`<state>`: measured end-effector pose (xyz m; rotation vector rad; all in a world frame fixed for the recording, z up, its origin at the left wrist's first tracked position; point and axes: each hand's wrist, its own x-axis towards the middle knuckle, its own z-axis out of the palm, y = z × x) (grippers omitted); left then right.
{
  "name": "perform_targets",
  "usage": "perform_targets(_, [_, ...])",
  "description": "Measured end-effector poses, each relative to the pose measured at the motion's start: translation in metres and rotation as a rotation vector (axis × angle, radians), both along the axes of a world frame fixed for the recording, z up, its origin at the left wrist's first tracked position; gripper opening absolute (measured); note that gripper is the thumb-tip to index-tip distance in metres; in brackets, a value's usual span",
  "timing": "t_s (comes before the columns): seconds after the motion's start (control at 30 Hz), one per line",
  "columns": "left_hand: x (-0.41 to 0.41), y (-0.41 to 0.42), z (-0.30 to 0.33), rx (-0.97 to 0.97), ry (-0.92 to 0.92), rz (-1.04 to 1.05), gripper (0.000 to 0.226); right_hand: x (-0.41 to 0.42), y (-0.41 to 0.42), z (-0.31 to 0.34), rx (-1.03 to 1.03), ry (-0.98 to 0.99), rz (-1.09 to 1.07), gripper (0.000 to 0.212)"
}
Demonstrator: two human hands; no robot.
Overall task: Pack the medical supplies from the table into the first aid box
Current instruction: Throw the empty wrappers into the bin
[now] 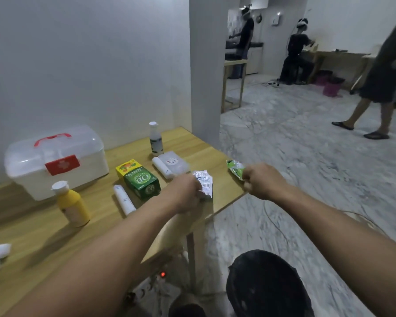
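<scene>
Fingers pinch silver blister pack; right hand grips green sachet (box closed).

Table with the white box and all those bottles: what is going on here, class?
A person is gathering medical supplies. The left hand grips a silver blister pack and the right hand grips a green sachet, both near the table's right edge. The first aid box sits shut at the back left. A yellow bottle, two white rolls, a green carton and a white bottle are not yet packed.
</scene>
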<state>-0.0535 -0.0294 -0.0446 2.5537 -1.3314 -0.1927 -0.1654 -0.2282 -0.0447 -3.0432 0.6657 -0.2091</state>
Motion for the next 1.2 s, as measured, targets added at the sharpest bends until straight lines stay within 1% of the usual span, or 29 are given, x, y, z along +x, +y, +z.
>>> perform_targets(0.13, [-0.040,-0.031,0.016,-0.169,0.006,-0.070,0.026,-0.046,-0.016,0.000,0.115,-0.154,-0.121,0.010])
perform_targets(0.2, [-0.061,-0.053,0.015,-0.255,0.002,-0.150,0.026,-0.071,-0.024,-0.006,0.164,-0.199,-0.217,0.008])
perform_targets(0.27, [-0.079,-0.075,0.008,-0.277,-0.024,-0.230,0.018,-0.094,-0.028,-0.015,0.232,-0.190,-0.281,0.017])
perform_targets(0.37, [-0.100,-0.103,-0.007,-0.282,-0.028,-0.335,0.014,-0.122,-0.040,-0.031,0.366,-0.174,-0.353,0.026])
perform_targets(0.43, [-0.111,-0.115,-0.021,-0.260,-0.032,-0.386,0.014,-0.133,-0.051,-0.047,0.427,-0.125,-0.399,0.024])
perform_targets(0.47, [-0.114,-0.120,-0.031,-0.242,-0.027,-0.400,0.014,-0.137,-0.056,-0.056,0.455,-0.095,-0.423,0.020])
perform_targets(0.53, [-0.121,-0.126,-0.052,-0.184,-0.011,-0.380,0.015,-0.144,-0.064,-0.076,0.510,-0.060,-0.472,0.013])
perform_targets(0.6, [-0.126,-0.129,-0.075,-0.107,0.012,-0.335,0.017,-0.149,-0.067,-0.098,0.546,-0.028,-0.500,0.013])
perform_targets(0.73, [-0.128,-0.134,-0.124,0.025,0.095,-0.261,0.032,-0.153,-0.065,-0.146,0.605,0.046,-0.547,0.017])
perform_targets(0.8, [-0.127,-0.136,-0.143,0.078,0.133,-0.226,0.037,-0.155,-0.062,-0.169,0.635,0.066,-0.583,0.019])
perform_targets(0.87, [-0.129,-0.139,-0.157,0.120,0.186,-0.198,0.033,-0.156,-0.059,-0.186,0.661,0.075,-0.607,0.019])
perform_targets(0.9, [-0.130,-0.141,-0.161,0.132,0.226,-0.191,0.025,-0.156,-0.058,-0.192,0.676,0.076,-0.614,0.018])
perform_targets(0.93, [-0.130,-0.142,-0.165,0.135,0.254,-0.188,0.011,-0.156,-0.056,-0.196,0.695,0.073,-0.624,0.017])
perform_targets(0.97, [-0.131,-0.141,-0.170,0.141,0.271,-0.189,0.010,-0.156,-0.055,-0.200,0.712,0.071,-0.637,0.017])
perform_targets(1.03, [-0.130,-0.142,-0.175,0.167,0.278,-0.194,0.032,-0.155,-0.054,-0.204,0.717,0.086,-0.644,0.020])
perform_targets(1.13, [-0.125,-0.143,-0.169,0.188,0.280,-0.207,0.045,-0.151,-0.058,-0.202,0.715,0.102,-0.607,0.035])
perform_targets(1.2, [-0.118,-0.145,-0.157,0.205,0.275,-0.224,0.051,-0.145,-0.061,-0.191,0.741,0.064,-0.579,0.040])
